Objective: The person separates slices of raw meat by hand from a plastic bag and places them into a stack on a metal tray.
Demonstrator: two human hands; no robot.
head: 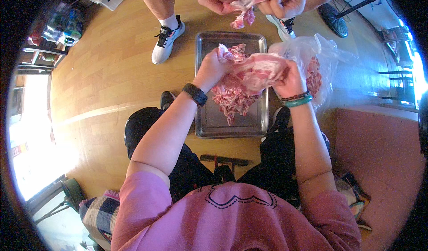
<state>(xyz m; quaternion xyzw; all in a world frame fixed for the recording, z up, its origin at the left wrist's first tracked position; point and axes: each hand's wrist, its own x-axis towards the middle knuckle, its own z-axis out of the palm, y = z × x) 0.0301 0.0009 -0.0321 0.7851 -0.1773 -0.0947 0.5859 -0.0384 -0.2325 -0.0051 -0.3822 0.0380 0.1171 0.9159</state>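
Observation:
Between my two hands a large slab of raw, fatty meat (pixel 260 71) is held up over a metal tray. My left hand (pixel 214 67) grips its left end, and my right hand (pixel 292 80) has hold of the right end. Below, a pile of small raw meat pieces (pixel 234 100) lies in the rectangular metal tray (pixel 230 131) on the floor. Just beyond the tray, another person's hands (pixel 284 3) hold a strip of raw meat (pixel 255 0). To the right of the tray sits a clear plastic bag (pixel 321 54) with more raw meat (pixel 313 77) inside.
The other person's white and black shoe (pixel 168 39) stands on the wood-patterned floor (pixel 110 57), left of the tray. A round black stand base (pixel 332 19) is at upper right, a pink box-like surface (pixel 374 140) at lower right. Bottles and shelving line the upper left.

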